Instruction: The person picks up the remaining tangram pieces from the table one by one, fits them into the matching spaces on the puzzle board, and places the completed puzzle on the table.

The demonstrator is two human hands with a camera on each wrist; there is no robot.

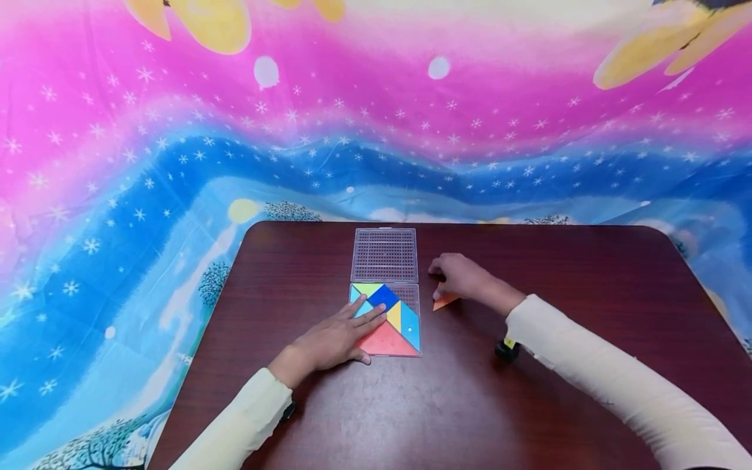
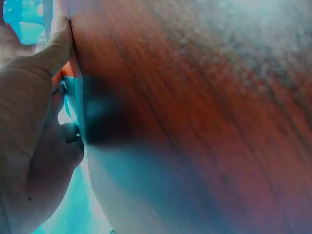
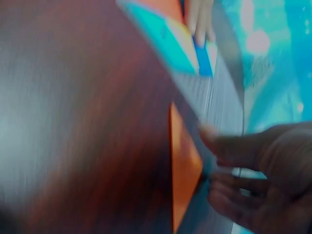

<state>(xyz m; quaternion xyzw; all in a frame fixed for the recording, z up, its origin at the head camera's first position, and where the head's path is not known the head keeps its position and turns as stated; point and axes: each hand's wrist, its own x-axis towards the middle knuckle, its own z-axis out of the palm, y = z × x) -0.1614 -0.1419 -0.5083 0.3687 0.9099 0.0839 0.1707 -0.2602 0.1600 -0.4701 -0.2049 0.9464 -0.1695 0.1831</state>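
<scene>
A clear plastic tangram case (image 1: 409,295) lies unfolded on the table, its near half holding several flat coloured pieces. Among these are a red triangle (image 1: 389,344), a dark blue piece (image 1: 384,297), a yellow triangle (image 1: 395,316) and a light blue piece (image 1: 412,326). My left hand (image 1: 335,336) rests on the pieces with fingers spread, hiding part of them. To the case's right, my right hand (image 1: 464,277) hovers at an orange triangle (image 3: 184,165). In the right wrist view, thumb and fingers are apart beside the triangle, with nothing visible between them.
The case's gridded lid half (image 1: 384,254) lies flat toward the table's far edge. Dark brown wood forms the table (image 1: 529,418). A patterned pink and blue cloth (image 1: 376,130) hangs behind it and along the left side.
</scene>
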